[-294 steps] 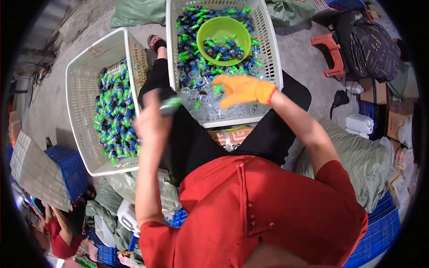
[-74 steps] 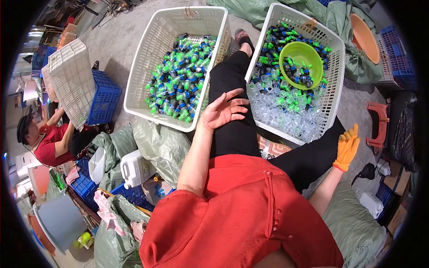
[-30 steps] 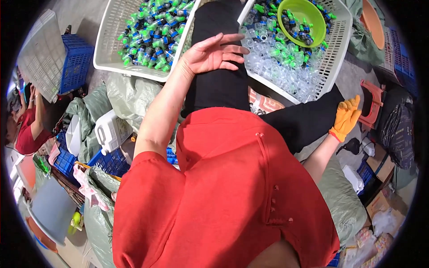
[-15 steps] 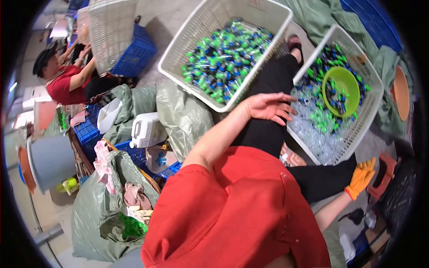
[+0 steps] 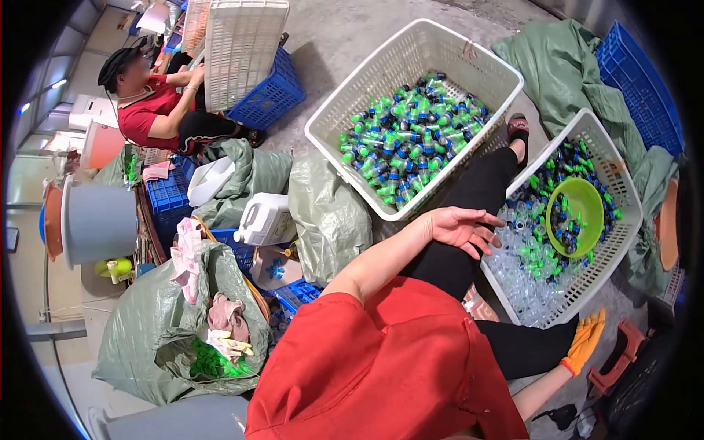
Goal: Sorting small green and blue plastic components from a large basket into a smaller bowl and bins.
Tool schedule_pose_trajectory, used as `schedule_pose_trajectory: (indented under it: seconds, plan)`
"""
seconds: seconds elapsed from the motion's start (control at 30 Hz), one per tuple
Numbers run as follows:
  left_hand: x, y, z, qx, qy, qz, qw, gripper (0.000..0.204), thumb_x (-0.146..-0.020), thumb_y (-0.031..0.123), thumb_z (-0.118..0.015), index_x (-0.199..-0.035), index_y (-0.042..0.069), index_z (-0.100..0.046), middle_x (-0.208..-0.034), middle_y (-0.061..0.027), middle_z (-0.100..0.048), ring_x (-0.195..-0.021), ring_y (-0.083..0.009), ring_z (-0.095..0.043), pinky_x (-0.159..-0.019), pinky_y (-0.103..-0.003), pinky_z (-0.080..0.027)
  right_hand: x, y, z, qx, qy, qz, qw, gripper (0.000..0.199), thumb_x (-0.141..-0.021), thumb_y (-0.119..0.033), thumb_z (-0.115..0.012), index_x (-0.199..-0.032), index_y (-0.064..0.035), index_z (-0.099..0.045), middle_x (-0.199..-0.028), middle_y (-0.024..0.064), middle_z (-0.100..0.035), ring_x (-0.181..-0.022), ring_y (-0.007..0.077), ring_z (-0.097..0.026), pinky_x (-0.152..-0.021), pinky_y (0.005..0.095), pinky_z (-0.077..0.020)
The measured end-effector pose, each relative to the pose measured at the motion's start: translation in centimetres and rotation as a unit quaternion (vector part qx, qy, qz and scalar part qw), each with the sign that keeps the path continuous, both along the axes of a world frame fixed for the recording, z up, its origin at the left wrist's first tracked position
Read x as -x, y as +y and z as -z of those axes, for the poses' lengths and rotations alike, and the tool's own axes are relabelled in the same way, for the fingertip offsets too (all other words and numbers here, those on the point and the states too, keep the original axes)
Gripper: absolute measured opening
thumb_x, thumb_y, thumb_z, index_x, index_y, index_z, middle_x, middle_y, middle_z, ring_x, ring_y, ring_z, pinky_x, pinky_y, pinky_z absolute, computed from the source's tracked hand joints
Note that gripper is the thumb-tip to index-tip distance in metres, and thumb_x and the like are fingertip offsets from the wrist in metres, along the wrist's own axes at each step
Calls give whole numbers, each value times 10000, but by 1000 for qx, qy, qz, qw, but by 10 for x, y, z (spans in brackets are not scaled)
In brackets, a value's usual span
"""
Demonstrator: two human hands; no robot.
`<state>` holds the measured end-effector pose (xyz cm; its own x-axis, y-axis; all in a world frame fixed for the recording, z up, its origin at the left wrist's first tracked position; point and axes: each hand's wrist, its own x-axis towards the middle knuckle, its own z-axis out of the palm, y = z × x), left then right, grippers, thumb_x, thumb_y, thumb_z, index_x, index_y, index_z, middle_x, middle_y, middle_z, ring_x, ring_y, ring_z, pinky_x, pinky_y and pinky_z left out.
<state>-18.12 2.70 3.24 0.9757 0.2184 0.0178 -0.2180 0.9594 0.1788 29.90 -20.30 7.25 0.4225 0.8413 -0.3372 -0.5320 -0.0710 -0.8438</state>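
My bare left hand point(image 5: 465, 229) rests above my left thigh, palm partly turned up. Its fingers are loosely spread and hold nothing. Just past the fingertips stands a white slatted crate point(image 5: 620, 238) with clear plastic pieces point(image 5: 517, 275) and small bottle-shaped pieces with green and blue-black parts. A lime-green bowl point(image 5: 597, 231) sits tilted in it, some of these pieces inside. My right hand point(image 5: 585, 339), in an orange glove, lies beside my right knee with fingers stretched out. Nothing shows in it.
Ahead, a larger white crate point(image 5: 323, 139) holds many green-and-blue pieces point(image 5: 414, 139). To the left are a white jug point(image 5: 265, 220), a green sack point(image 5: 136, 337) and a grey tub point(image 5: 99, 220). A seated co-worker point(image 5: 158, 121) handles a white crate point(image 5: 246, 55). A red stool point(image 5: 618, 356) stands at right.
The view has shifted, so the crates, sacks and co-worker appear lower and farther right. Both my hands keep nearly the same poses beside my legs.
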Motion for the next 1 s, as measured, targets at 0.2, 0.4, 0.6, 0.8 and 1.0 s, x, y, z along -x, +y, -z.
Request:
schedule_pose_trajectory:
  seconds: [0.2,0.4,0.6,0.8,1.0]
  plan:
    - [-6,6,0,16,-13,14,1000,543,-999,408,-379,-1438,96,-311,-1318,-253,-468,-1151,-402,-541,-914,-482,-487,0,3,-3,-1,9,-14,1000,511,-983,-291,-507,-1407,-44,-362,-1033,24,-515,-817,86,-494,-770,190,-443]
    - [-9,10,3,42,-35,25,998,556,-1001,424,-361,-1447,100,-287,-1328,-279,-445,-1150,-418,-536,-914,-497,-483,1,8,-4,0,11,-10,1000,527,-986,-310,-496,-1419,-49,-349,-1053,31,-499,-840,90,-483,-777,190,-430]
    - [-10,12,6,47,-42,25,998,574,-1001,441,-344,-1456,101,-264,-1329,-288,-441,-1148,-423,-535,-919,-508,-476,-9,4,7,43,-2,37,998,543,-995,-335,-469,-1440,-58,-327,-1131,49,-477,-871,94,-466,-816,204,-410]
    - [-8,15,4,46,-36,27,998,564,-998,460,-338,-1439,110,-304,-1332,-286,-440,-1152,-433,-528,-924,-521,-468,-27,0,26,28,9,15,999,536,-1003,-315,-455,-1453,-64,-309,-1235,76,-452,-881,86,-469,-851,203,-403]
    - [-8,16,3,57,-45,26,997,602,-999,462,-325,-1465,91,-240,-1325,-288,-443,-1143,-435,-533,-923,-513,-471,-43,-6,35,-10,22,-53,998,541,-1004,-320,-447,-1460,-68,-300,-1296,98,-416,-932,84,-466,-870,195,-380]
